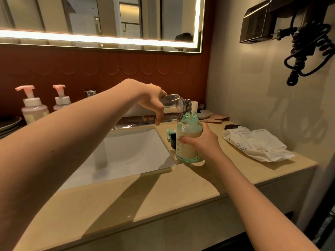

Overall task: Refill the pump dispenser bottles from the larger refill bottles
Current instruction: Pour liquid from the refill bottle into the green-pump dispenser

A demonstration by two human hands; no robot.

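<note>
My left hand [150,98] grips a clear refill bottle [175,107], tipped nearly level with its open neck over the mouth of a green dispenser bottle [188,142]. Clear liquid runs into it. The green bottle stands upright on the counter at the sink's right edge, uncapped, with a beige label, and my right hand [201,140] is wrapped around its right side. Its green pump head [170,133] lies on the counter just behind it, beside a small black cap [173,140]. Two pink-pump dispenser bottles [33,105] [61,100] stand at the back left.
A white sink basin [126,151] fills the counter's middle, with a chrome tap [89,93] behind. A pack of wet wipes [257,144] lies at the right. Plates [9,124] are stacked at far left. A coiled black cord [308,51] hangs on the right wall. Beige counter [145,196] runs along the front.
</note>
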